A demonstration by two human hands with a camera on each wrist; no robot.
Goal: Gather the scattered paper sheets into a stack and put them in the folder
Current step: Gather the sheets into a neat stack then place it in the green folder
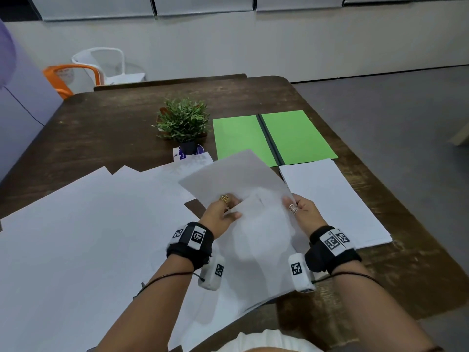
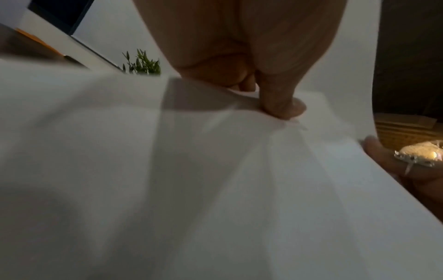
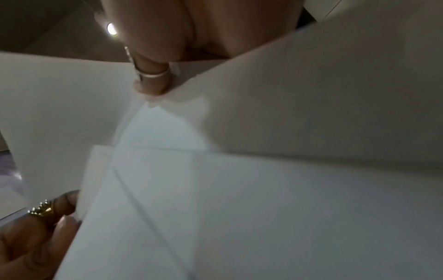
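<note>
Both hands hold a few white sheets (image 1: 256, 232) lifted above the near middle of the table, their edges askew. My left hand (image 1: 229, 208) pinches the sheets' left side, its thumb (image 2: 280, 106) on top. My right hand (image 1: 295, 205) grips the right edge, a ringed finger (image 3: 153, 81) curled over it. The green folder (image 1: 299, 138) lies open and flat beyond the hands. A neat white paper stack (image 1: 337, 199) sits to the right, just in front of the folder. More loose sheets (image 1: 88, 224) are spread over the table's left half.
A small potted plant (image 1: 184, 123) stands left of the folder, with a printed card (image 1: 193, 156) at its base. The dark wooden table (image 1: 114, 118) has its right edge close to the paper stack. An orange chair (image 1: 68, 77) and a white chair (image 1: 106, 64) stand behind the far edge.
</note>
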